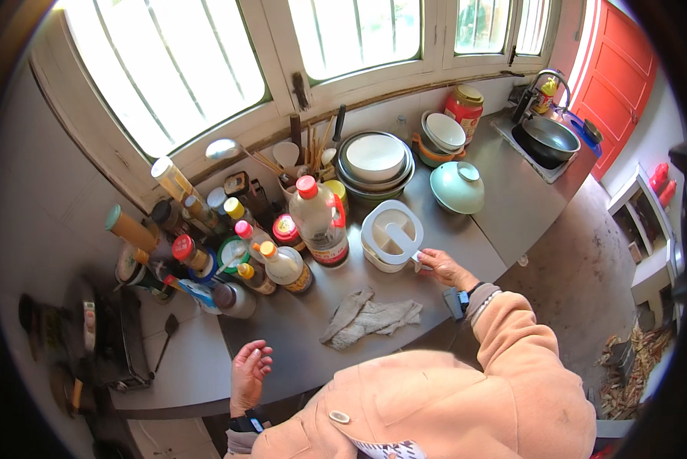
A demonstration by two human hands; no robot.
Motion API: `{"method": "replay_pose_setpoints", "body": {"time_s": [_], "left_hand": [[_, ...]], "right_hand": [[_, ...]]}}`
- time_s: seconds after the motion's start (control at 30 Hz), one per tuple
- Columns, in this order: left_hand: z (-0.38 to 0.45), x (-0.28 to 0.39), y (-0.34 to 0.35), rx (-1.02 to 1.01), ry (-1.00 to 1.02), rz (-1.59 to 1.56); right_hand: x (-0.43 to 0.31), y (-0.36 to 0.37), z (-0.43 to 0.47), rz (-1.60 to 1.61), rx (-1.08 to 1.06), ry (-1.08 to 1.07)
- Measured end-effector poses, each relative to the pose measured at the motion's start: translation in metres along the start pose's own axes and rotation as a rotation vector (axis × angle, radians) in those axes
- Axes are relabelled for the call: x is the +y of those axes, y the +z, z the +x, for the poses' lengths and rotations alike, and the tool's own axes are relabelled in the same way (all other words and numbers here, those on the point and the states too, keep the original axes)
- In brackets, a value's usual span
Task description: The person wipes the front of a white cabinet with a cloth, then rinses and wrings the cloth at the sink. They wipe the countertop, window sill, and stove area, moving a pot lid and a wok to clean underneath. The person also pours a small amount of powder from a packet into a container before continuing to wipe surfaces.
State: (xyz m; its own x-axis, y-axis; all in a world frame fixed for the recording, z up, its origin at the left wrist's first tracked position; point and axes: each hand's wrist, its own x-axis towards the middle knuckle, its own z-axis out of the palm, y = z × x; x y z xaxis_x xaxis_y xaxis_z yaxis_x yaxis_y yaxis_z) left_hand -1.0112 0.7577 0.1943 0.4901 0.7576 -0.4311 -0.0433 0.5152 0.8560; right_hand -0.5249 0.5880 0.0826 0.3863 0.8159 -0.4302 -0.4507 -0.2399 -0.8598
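Note:
My right hand [442,267] grips the small handle of a white plastic container [384,265] on the counter. Its pale blue-grey rimmed lid [398,232] has see-through panels and is on top. My left hand [250,373] hangs over the counter's front edge, fingers loosely curled and apart, with nothing in it. Between the hands lies a crumpled grey cloth [371,318]. A large clear plastic bottle [319,229] with a red cap and red handle stands left of the container.
Several sauce bottles [289,272] and jars crowd the counter's left side. Behind the container are stacked bowls [376,158]; a mint-green lidded bowl [457,192] sits to its right. A dark pan [547,140] rests at the sink. A spatula [167,338] lies at the left.

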Motion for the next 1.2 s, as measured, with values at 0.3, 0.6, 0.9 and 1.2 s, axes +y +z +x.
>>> {"method": "replay_pose_setpoints", "body": {"time_s": [0.3,0.6,0.9,1.2], "left_hand": [[0.011,-0.006,0.017,0.015,-0.043,-0.006],[0.018,0.006,0.022,0.073,-0.084,0.033],[0.031,0.019,0.008,0.072,-0.056,0.081],[0.069,0.035,-0.059,0.321,0.111,0.094]], "right_hand": [[0.013,-0.058,-0.009,-0.069,-0.097,0.085],[0.034,-0.080,0.004,-0.326,-0.226,-0.149],[0.041,-0.073,0.003,0.199,-0.050,0.109],[0.045,-0.094,-0.006,0.315,0.020,0.089]]}}
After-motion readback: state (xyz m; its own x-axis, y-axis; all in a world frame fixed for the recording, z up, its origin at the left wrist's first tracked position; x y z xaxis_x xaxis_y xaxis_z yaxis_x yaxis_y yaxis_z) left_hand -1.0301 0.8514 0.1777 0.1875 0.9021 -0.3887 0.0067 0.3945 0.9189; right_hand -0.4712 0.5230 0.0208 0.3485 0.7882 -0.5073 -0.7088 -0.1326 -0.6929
